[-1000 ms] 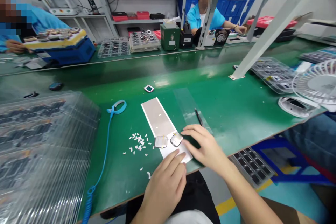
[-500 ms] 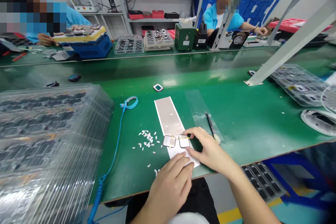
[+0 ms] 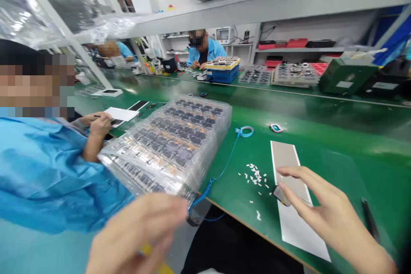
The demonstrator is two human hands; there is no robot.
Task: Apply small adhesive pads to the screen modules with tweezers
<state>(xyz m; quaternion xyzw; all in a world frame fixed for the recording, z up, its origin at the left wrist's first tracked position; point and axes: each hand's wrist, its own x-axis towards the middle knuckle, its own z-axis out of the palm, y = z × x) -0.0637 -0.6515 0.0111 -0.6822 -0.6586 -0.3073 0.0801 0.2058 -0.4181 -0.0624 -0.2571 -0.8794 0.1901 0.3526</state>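
Note:
My right hand (image 3: 324,209) hovers over a long strip of paper (image 3: 305,231), grey at its upper part and white below. Its thumb and index finger are apart with a gap between them. Just under the thumb, partly hidden by it, lies a small dark-edged screen piece (image 3: 280,195) on the strip. My left hand (image 3: 138,231), smeared by motion, is in front of the near corner of a tall stack of clear plastic trays (image 3: 192,171). Its thumb is apart from the fingers, and nothing shows in it. Black tweezers (image 3: 370,219) lie right of the strip.
Small white scraps (image 3: 256,175) are scattered left of the strip. A blue coiled wrist-strap cord (image 3: 207,192) runs beside the trays. A watch-like frame (image 3: 275,128) lies farther back. At left sits a co-worker in a blue sleeve (image 3: 58,171); another person (image 3: 208,49) works across the bench.
The view has swung left. My left hand has left the strip and moved left towards the tray stack. My right hand's fingers have come away from the right screen piece.

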